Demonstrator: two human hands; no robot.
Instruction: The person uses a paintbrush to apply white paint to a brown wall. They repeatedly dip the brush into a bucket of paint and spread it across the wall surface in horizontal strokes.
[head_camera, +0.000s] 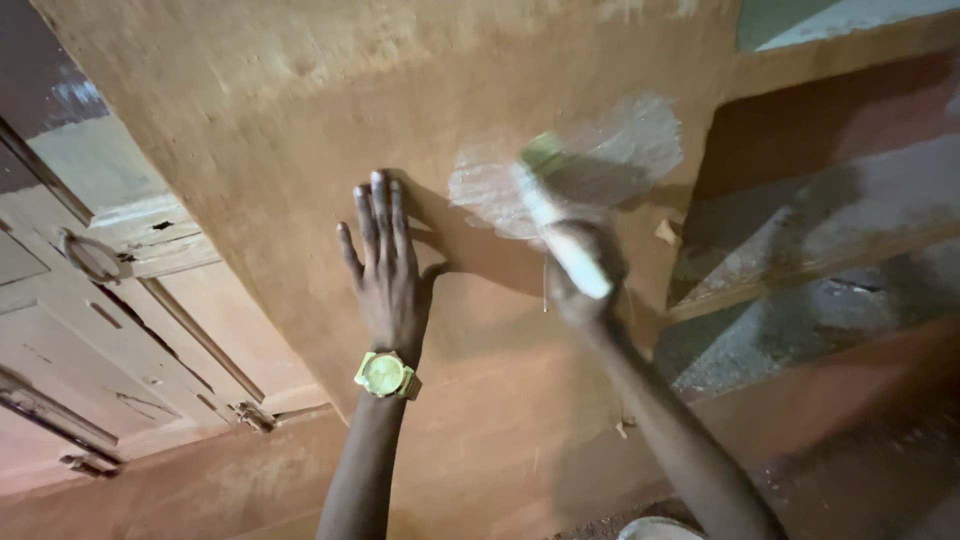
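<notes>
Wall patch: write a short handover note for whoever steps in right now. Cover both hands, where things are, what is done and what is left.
Left hand: flat on the brown wall, fingers spread, holding nothing; a yellow-green wristwatch on that wrist.
Right hand: closed on a pale flat tool, blurred in motion, its tip on the grey-white patch.
Things: a white container rim shows at the bottom edge; steps rise to the right, a door stands to the left.
Done: one patch of light filler is spread on the wall.
Left: its edges look ragged and uneven, and the wall around it is bare.
</notes>
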